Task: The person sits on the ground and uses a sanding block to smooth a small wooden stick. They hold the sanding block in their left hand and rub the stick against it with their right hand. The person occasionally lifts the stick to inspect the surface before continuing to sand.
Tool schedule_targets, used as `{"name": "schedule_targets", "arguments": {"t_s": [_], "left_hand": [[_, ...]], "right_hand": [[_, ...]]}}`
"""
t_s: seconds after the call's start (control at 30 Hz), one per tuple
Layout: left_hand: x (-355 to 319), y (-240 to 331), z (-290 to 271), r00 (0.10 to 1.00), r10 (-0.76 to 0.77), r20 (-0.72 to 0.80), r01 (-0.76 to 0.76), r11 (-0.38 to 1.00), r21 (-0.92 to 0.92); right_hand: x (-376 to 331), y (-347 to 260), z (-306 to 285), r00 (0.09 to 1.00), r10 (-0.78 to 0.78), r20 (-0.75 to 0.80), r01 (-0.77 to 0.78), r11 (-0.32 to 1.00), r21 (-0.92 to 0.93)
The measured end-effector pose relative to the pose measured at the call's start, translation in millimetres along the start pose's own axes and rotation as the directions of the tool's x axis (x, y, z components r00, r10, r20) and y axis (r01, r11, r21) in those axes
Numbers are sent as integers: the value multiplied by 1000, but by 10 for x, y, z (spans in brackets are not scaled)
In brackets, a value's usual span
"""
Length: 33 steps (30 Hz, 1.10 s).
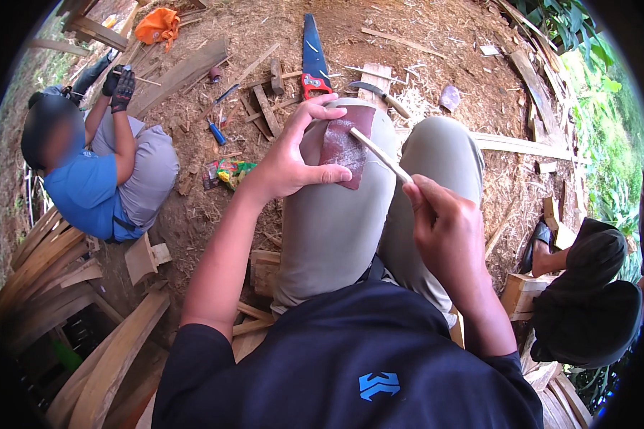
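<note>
A dark reddish-brown sheet of sandpaper (345,146) lies over my left knee. My left hand (292,154) presses it down, thumb on its lower edge and fingers curled over its top. My right hand (440,218) grips the near end of a thin pale wooden stick (379,154). The stick's far tip rests on the sandpaper. My grey trousers fill the middle of the view.
A handsaw with a red handle (313,57), a curved knife (379,94), a hammer (276,76) and wood offcuts lie on the sawdust-covered ground ahead. A seated person in blue (93,182) is at left, another person in dark clothes (587,286) at right. Curved planks (107,357) are stacked lower left.
</note>
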State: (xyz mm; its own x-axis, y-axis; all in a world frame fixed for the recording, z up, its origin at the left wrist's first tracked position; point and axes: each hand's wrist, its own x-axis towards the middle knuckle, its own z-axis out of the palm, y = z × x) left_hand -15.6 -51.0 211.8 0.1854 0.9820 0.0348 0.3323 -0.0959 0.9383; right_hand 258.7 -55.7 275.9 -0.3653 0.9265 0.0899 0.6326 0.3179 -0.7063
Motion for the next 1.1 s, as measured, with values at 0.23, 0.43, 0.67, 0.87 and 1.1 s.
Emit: {"name": "schedule_targets", "arguments": {"t_s": [0.23,0.43,0.67,0.87,1.1], "left_hand": [[-19,25,-4,1000,12,-17,-12,1000,-3],[-14,28,20,1000,9,-19,-9,1000,2],[-5,20,8,1000,-10,-15,9,999,-36],[-9,34,5,1000,-24,2,24,999,-23],[-11,21,20,1000,-8,-20,8,1000,-25]], "right_hand": [[-40,-35,-50,994,37,103,-41,998,38],[-56,-44,-33,993,64,99,-61,998,-34],[-34,-2,-79,997,35,62,-34,999,-24],[-100,-55,-63,997,32,67,-28,998,-64],[-68,-35,40,984,112,137,-129,984,120]]}}
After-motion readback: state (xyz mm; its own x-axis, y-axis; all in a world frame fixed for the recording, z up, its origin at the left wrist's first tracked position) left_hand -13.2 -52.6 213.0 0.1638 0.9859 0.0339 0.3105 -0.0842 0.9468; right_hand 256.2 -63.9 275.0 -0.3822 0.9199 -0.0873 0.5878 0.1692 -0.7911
